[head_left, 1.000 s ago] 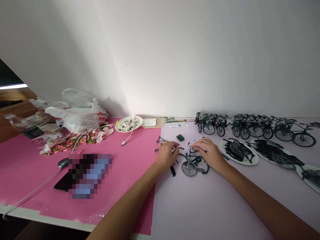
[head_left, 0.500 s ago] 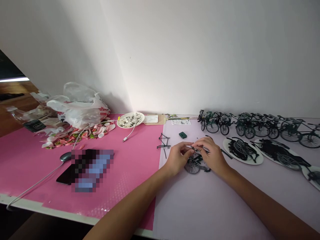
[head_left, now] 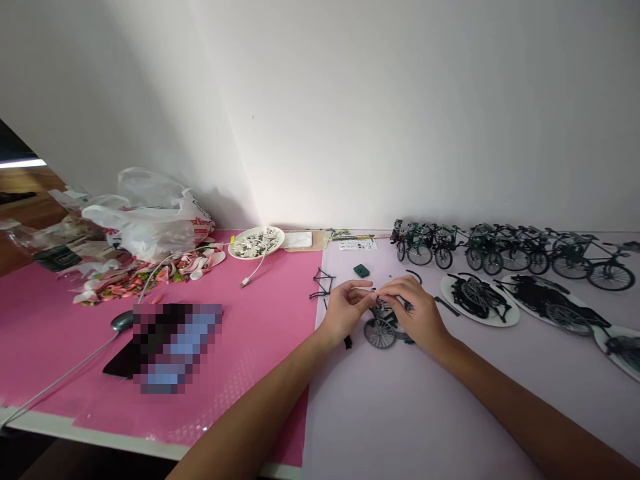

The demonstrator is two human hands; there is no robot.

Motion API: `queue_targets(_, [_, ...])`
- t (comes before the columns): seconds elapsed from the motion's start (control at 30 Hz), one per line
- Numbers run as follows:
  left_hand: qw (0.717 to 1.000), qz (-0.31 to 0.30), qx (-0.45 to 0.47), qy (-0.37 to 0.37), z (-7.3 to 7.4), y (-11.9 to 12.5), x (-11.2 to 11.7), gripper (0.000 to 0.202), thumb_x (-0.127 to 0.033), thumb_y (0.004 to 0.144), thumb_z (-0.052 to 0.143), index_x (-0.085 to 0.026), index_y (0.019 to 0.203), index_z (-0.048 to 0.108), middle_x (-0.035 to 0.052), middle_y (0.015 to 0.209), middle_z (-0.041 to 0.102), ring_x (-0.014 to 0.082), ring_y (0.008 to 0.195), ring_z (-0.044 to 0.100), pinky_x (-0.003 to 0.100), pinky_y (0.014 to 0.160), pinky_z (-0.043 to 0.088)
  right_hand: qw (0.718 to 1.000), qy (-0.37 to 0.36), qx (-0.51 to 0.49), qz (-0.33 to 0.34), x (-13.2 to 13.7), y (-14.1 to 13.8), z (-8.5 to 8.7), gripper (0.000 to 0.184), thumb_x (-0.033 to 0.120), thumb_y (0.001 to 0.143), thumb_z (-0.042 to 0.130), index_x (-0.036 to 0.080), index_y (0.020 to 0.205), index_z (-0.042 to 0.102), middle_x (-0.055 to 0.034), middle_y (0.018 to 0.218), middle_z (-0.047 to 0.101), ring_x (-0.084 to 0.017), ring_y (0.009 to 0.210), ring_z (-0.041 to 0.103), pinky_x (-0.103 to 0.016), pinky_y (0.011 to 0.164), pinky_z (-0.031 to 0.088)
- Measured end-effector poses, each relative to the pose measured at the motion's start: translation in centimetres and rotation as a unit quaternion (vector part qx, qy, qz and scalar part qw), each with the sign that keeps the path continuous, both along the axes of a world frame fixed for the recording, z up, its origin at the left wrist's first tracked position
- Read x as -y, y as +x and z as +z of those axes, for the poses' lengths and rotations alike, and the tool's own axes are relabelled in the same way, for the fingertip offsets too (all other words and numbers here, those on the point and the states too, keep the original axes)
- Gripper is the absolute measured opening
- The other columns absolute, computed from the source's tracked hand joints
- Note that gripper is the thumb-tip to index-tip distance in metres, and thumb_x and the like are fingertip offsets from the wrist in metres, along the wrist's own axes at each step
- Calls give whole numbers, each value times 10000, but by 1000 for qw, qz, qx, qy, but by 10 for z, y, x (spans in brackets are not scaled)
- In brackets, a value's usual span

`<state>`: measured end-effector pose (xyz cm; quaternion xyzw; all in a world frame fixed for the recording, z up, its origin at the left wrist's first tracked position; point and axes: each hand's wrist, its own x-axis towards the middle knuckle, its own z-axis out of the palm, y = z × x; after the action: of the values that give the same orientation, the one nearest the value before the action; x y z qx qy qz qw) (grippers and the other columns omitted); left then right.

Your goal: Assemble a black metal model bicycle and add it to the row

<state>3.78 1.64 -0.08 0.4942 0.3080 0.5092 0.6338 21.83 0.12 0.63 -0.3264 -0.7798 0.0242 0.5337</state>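
My left hand [head_left: 347,310] and my right hand [head_left: 413,307] meet at the fingertips over the pale right part of the table. Both are closed in a pinch on a small dark part of a miniature bicycle; the part itself is mostly hidden by the fingers. Just below them lies a grey spoked wheel [head_left: 381,333] with other dark bicycle pieces beside it. A dark miniature bicycle frame [head_left: 323,283] rests left of my hands. Beyond them sits a small green block [head_left: 361,271].
Several assembled miniature bicycles [head_left: 510,250] stand along the wall. Plates of black parts [head_left: 507,319] lie to the right. A plate of pale pieces [head_left: 257,252], a plastic bag [head_left: 155,230], a phone [head_left: 120,360] and a cable [head_left: 65,377] are on the left.
The whole view has shifted slightly, so things appear a little further left. My hands stay together in the same pinch, and a small black piece now shows beside my left wrist.
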Motion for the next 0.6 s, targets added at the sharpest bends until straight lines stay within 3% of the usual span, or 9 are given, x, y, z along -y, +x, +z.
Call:
queue_targets(0.1, [1000, -1, 11, -4, 2, -1, 0, 658, -466, 609, 975, -144, 1096, 673, 62, 848, 763, 187, 810, 726, 341, 837, 576, 999, -1, -23, -26, 1, 1, -3, 136, 217, 995, 648, 269, 1098, 722, -48, 922, 742, -228, 834, 680, -382, 765, 587])
queue_targets(0.2, [1000, 12, 11, -6, 6, -1, 2, 667, -387, 635, 977, -154, 1161, 641, 51, 853, 757, 180, 814, 726, 337, 840, 574, 998, 2, -40, -43, 2, 1, -4, 220, 232, 972, 699, 277, 1187, 700, -35, 912, 753, -210, 775, 686, -356, 719, 598])
queue_targets(0.37, [997, 79, 2, -25, 13, -1, 3, 568, -303, 706, 939, -160, 1145, 607, 47, 865, 752, 168, 833, 726, 334, 870, 566, 999, 2, -42, -33, 3, 0, -4, 204, 212, 965, 704, 284, 1156, 715, -28, 901, 762, -194, 732, 678, -323, 640, 591])
queue_targets(0.6, [989, 140, 9, -54, 11, -7, -4, 564, -334, 741, 914, -177, 1143, 551, 54, 893, 760, 210, 905, 758, 397, 930, 573, 999, -38, -22, 16, 1, -1, -8, 201, 224, 969, 701, 284, 1155, 744, -37, 891, 763, -202, 805, 710, -303, 608, 595])
